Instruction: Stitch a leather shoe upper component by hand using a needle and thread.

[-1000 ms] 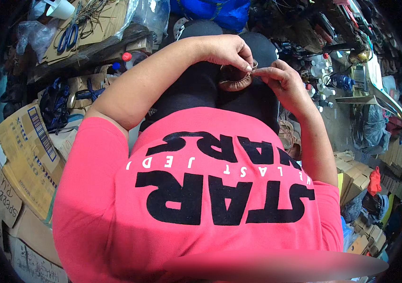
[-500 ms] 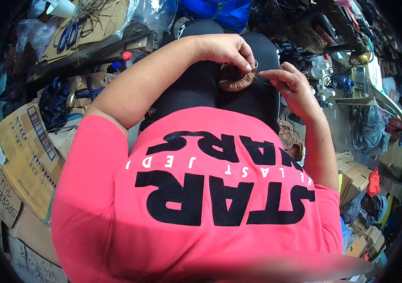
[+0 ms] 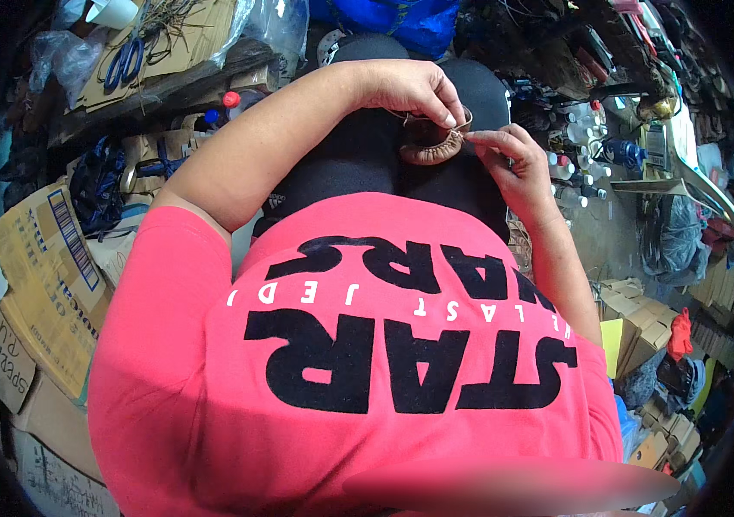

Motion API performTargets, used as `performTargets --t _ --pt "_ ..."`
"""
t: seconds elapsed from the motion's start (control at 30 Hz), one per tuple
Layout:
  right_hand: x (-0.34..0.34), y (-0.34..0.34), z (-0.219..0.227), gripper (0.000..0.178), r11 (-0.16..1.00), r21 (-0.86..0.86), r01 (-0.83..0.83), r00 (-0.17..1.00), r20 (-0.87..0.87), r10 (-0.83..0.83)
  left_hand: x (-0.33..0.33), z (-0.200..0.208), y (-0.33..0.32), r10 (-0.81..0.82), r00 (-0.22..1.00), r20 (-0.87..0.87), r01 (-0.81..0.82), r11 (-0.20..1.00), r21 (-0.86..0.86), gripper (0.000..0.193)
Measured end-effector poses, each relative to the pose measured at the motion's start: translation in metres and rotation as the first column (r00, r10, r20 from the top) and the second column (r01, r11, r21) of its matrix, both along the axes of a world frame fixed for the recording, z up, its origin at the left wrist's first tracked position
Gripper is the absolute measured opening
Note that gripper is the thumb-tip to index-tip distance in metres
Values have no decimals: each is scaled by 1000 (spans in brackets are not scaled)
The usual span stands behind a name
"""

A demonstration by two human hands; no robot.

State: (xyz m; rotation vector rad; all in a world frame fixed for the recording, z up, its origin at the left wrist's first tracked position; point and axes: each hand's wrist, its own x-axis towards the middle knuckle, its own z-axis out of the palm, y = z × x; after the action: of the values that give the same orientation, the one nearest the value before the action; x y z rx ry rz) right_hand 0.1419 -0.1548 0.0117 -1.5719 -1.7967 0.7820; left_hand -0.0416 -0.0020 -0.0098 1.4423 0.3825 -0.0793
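At one o'clock in your view, the brown gathered piece sits over your black-clad thighs, its top edge pinched between the thumb and fingers of your left hand. Your right hand has its index fingertip at the piece's three o'clock edge, but whether it grips anything there I cannot tell. Blue-handled scissors lie on cardboard at ten o'clock.

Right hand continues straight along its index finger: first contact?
Most likely the right end of the brown gathered leather piece; the right hand has its fingertips at or very near it, depth unclear.
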Motion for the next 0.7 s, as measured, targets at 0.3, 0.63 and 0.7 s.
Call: performTargets --t 0.3,0.63,0.7 --pt "-24 -8 30 21 988 120 -94 837 546 13 2 -3 4 -144 989 18 140 979 151 30" --pt "-9 35 27 15 965 -108 -238 904 340 260 14 12 8 -203 976 -84 220 908 356 23" --pt "-3 32 18 15 971 -130 -200 945 238 226 10 16 2 -117 993 3 102 872 479 17"
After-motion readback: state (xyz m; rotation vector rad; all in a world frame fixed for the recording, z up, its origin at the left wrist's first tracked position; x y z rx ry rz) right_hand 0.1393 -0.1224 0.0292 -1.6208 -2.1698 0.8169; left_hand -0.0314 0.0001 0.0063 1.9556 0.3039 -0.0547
